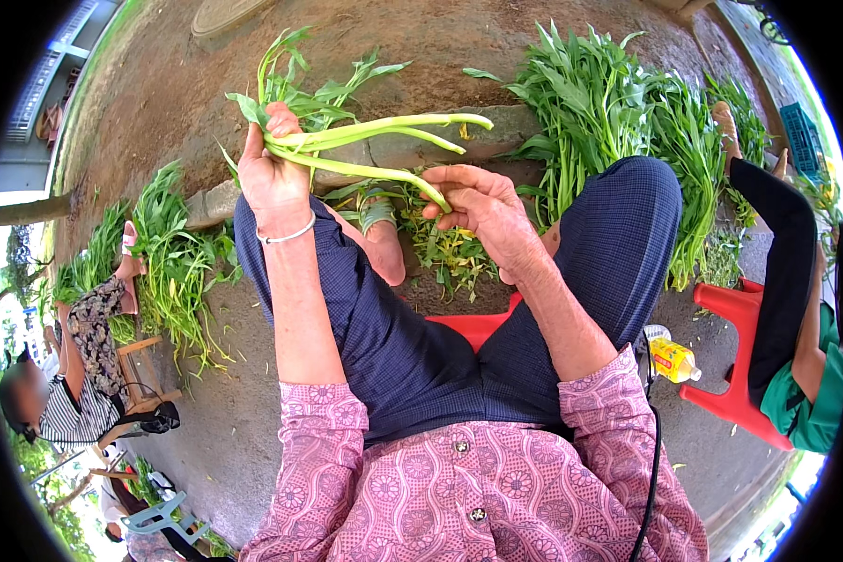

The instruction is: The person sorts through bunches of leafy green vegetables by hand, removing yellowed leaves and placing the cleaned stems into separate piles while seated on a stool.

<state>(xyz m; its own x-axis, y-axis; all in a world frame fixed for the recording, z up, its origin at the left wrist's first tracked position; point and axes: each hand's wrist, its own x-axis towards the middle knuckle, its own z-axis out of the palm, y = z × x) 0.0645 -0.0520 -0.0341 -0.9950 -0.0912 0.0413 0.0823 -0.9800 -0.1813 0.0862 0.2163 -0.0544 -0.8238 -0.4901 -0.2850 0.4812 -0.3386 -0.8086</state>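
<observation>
My left hand (pixel 277 165) is closed around several leafy green vegetable stems (pixel 365 133), with the leaves beyond the hand and the pale hollow stalks pointing right. A thin bracelet is on that wrist. The fingers of my right hand (pixel 474 200) are at the lower end of the lowest stalk, thumb below and fingers above; how firmly they pinch it is hard to see. Beneath the hands, between my feet, lies a loose pile of green and yellowed leaf scraps (pixel 456 256).
A tall heap of leafy stems (pixel 590 105) stands at the right, with another heap (pixel 175 260) at the left. A yellow-labelled bottle (pixel 671 360) lies near a red plastic stool (pixel 737 309), where a person sits. Another person sits at the left. A teal crate (pixel 801 140) is at the far right.
</observation>
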